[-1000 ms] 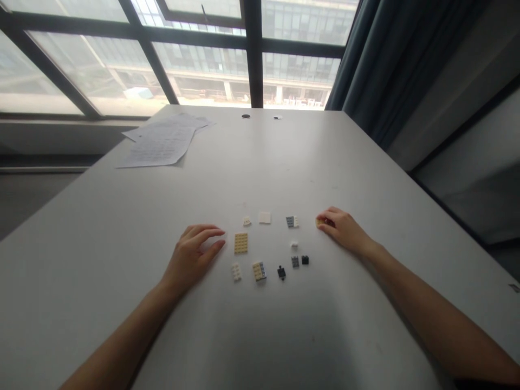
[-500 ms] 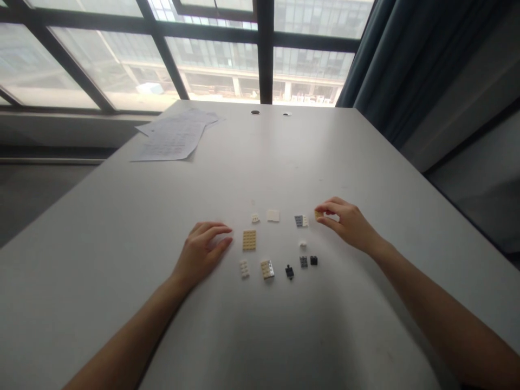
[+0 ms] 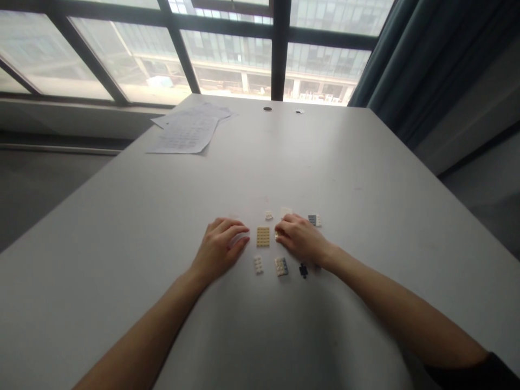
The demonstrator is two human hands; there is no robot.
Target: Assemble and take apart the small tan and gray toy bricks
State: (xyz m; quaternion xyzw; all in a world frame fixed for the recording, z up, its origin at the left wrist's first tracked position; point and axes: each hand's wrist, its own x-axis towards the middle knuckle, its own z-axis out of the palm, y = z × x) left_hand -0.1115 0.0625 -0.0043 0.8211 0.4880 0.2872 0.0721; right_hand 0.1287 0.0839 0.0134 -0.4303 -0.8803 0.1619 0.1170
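Note:
My right hand (image 3: 300, 237) pinches a small tan toy brick (image 3: 277, 234), mostly covered by its fingers, just right of a flat tan studded plate (image 3: 263, 237). On the plate's other side my left hand (image 3: 222, 242) rests on the table, thumb and fingers apart, holding nothing. Nearer to me lie a white studded brick (image 3: 258, 265), a tan-and-grey piece (image 3: 281, 266) and a black piece with knobs (image 3: 303, 270). Farther back are a small white piece (image 3: 268, 215), a white flat piece (image 3: 286, 211) partly behind my right hand, and a grey-and-white piece (image 3: 314, 220).
Loose printed sheets (image 3: 189, 130) lie at the far left of the white table (image 3: 260, 173). Two round inserts, one dark (image 3: 267, 109) and one partly white (image 3: 299, 111), sit by the far edge. Beyond stand a window and a dark curtain (image 3: 390, 70) at right.
With the tan brick, my right hand has moved left, close to the tan plate, and now covers some small pieces. The view has shifted slightly; my left hand stays beside the plate.

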